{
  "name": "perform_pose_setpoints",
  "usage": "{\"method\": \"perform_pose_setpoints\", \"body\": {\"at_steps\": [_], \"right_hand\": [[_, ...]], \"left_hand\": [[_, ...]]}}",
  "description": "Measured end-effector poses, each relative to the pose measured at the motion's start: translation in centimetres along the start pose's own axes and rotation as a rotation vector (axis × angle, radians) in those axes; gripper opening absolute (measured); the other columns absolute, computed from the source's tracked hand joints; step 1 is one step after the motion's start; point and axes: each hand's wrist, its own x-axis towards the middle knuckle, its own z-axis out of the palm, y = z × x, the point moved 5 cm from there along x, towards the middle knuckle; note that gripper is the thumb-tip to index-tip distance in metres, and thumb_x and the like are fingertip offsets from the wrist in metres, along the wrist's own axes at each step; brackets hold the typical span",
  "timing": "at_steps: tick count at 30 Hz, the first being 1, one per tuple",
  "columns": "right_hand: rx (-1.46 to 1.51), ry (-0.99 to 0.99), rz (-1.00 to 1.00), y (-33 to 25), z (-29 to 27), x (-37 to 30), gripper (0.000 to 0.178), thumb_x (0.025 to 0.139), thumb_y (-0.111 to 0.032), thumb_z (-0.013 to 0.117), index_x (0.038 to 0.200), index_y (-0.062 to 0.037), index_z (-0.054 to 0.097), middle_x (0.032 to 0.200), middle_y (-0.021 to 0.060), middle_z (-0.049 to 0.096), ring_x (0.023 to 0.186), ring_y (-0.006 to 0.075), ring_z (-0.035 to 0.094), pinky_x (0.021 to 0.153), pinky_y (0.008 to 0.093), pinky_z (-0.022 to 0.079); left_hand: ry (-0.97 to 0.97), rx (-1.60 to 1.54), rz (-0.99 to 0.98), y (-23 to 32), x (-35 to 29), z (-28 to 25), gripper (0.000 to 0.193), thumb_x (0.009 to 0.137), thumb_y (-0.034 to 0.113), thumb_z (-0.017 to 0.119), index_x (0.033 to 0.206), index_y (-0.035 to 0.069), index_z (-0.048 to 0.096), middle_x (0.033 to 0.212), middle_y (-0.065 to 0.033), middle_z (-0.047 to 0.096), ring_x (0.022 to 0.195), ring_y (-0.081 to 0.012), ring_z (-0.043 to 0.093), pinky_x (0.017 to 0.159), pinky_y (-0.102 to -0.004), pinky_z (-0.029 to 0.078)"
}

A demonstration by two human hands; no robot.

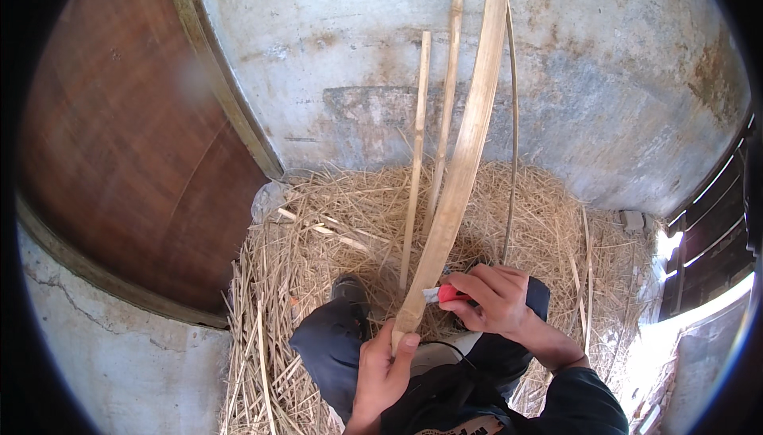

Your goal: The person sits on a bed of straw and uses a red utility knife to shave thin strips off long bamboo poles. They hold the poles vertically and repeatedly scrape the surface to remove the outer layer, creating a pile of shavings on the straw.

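Note:
A long, flat bamboo strip [458, 189] rises from my lap and runs past the top of the view. My left hand [383, 375] is closed around its lower end, thumb along the side. In my right hand [494, 296] is a red-handled utility knife [454, 293], the fingers wrapped round the handle. Its pale blade end points left and meets the strip's right edge, a little above my left hand. Whether the blade bites into the bamboo cannot be made out.
Two thinner bamboo poles [419, 129] [450, 85] and a thin curved strip [513, 117] lean toward the stained grey wall [604, 109]. Straw and shavings [350, 197] cover the floor around my legs. A brown wooden door [127, 133] is at left, dark slats [715, 212] at right.

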Motion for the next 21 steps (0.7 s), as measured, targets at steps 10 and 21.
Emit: {"method": "perform_pose_setpoints", "body": {"at_steps": [10,21], "right_hand": [[-0.108,0.007,0.019,0.5,-0.2,-0.4,0.032,0.085,-0.038,0.088,0.102,-0.0128,0.080,0.071,-0.0008,0.064,0.058,0.0163,0.062,0.052,0.0286,0.048],[0.038,0.210,0.450,10.1,-2.8,0.3,0.022,0.100,-0.021,0.075,0.110,-0.0021,0.076,0.082,0.0106,0.071,0.066,0.0161,0.062,0.061,0.0315,0.048]], "left_hand": [[0.028,0.064,-0.049,-0.5,-0.7,0.1,0.028,0.110,0.027,0.066,0.117,-0.001,0.066,0.065,-0.0086,0.056,0.059,-0.0121,0.054,0.056,-0.0338,0.046],[-0.012,-0.024,-0.144,-7.0,-5.5,-1.2,0.026,0.110,0.026,0.066,0.111,0.000,0.070,0.064,-0.0009,0.055,0.058,-0.0070,0.047,0.053,-0.0310,0.041]]}}
